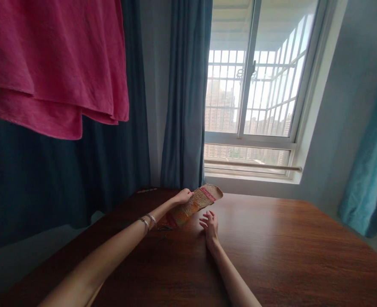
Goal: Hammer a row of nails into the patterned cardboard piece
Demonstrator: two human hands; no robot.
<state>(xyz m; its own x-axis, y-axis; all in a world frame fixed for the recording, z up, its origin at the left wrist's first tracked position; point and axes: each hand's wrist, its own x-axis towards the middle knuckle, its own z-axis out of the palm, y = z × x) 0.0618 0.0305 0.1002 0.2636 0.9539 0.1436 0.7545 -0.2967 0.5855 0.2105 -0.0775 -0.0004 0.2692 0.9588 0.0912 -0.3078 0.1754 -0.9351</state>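
The left grip (184, 196) pinched the patterned woven cloth (194, 205) along its edge. The right grip (210, 226), fingers loosely parted, was near its opposite edge

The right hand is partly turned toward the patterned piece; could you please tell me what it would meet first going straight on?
Probably the patterned piece in the left hand; depth is unclear, so the right hand might pass beneath it.
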